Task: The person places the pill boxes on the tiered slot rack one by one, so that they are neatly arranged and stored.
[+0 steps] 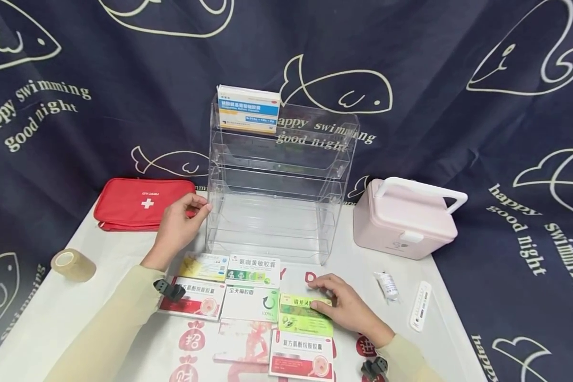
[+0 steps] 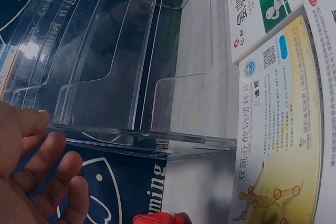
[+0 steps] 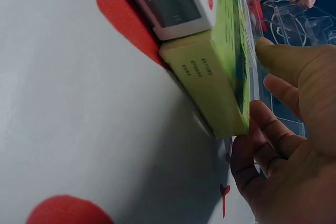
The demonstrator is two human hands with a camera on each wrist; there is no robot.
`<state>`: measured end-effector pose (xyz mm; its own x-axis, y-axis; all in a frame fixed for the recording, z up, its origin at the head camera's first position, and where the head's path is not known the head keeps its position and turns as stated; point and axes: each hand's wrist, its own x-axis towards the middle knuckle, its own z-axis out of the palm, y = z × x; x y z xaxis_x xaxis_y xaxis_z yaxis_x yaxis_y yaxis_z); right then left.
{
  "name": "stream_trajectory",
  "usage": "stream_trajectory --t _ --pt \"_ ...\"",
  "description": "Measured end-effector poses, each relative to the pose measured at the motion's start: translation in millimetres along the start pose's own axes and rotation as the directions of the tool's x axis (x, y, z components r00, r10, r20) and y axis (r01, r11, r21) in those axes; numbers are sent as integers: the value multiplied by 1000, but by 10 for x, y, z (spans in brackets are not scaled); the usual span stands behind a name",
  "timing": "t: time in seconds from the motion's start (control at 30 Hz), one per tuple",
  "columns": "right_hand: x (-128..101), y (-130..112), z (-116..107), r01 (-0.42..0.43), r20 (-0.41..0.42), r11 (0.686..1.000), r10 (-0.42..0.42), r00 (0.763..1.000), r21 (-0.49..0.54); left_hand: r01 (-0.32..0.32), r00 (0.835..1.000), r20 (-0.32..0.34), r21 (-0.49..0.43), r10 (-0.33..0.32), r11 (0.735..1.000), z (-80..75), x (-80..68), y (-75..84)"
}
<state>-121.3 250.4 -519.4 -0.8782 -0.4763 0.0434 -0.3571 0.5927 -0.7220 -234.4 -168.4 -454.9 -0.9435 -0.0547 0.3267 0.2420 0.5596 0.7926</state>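
The left hand (image 1: 180, 223) is resting relaxed fingers against the near left edge of the clear acrylic rack (image 1: 277, 191), seemingly steadying it. The right hand (image 1: 346, 307) is pinching the green medicine box (image 1: 304, 314) by its end, apparently to lift it. That box is flat, glossy yellow-green, lying on the desk (image 1: 76, 318) under the right fingers, just beside the other boxes (image 1: 250, 289).

Green medicine box (image 1: 304, 314) flat on table, before clear acrylic rack (image 1: 277, 212).
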Motion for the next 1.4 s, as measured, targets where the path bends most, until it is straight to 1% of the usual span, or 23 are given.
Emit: stream_trajectory --t 0.17,0.37,0.63,0.77,0.93,1.13,1.3,1.4 --pt "-43 9 -22 -18 27 999 19 999 -39 -7 1000 8 0 7 1000 4 9 12" --pt "-74 39 -53 -54 72 996 59 996 -72 3 1000 5 22 -3 1000 -6 0 -5" --pt "-94 63 -27 -43 70 998 47 996 -48 11 1000 11 29 -12 1000 1 -14 -23" --pt "-90 83 -25 -12 40 999 14 999 -42 16 1000 14 32 -16 999 -2 -15 -10" --pt "-73 87 -39 -7 7 1000 7 1000 -12 12 1000 17 24 -12 1000 -24 -7 11" --pt "-70 60 -57 -45 10 996 45 999 74 21 1000 15 39 -21 999 -64 -19 24" --pt "-86 73 -62 -36 -8 994 37 999 104 17 1000 14 32 -17 999 -46 -10 35" --pt "-104 93 -63 -35 -17 988 38 999 150 10 1000 16 30 -10 999 -30 -3 38"
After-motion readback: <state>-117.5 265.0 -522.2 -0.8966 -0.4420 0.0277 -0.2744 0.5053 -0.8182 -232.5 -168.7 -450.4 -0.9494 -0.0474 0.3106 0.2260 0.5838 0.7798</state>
